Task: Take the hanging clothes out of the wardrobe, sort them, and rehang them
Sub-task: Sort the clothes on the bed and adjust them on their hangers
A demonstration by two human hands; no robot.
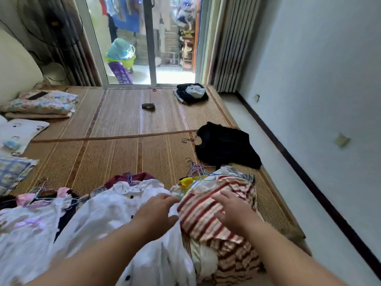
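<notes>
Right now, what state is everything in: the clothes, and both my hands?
left hand: pinches the white shirt's edge.
right hand: open, fingers spread over the striped top.
white shirt: crumpled in the near heap.
striped top: bunched atop the right heap.
black garment: laid flat alone on the mat, hanger in it.
dark clothes: folded, stacked by the door.
curtain: drawn aside.

Daylight pours in through the glass door (144, 38) at the far end, where the outside is washed out and pale. The room itself is evenly and softly lit, with faint shadows. The wide lens bends the curtains (224, 44) and baseboard (309, 178). The nearest white clothes (31, 234) and forearms are motion-blurred.
</notes>
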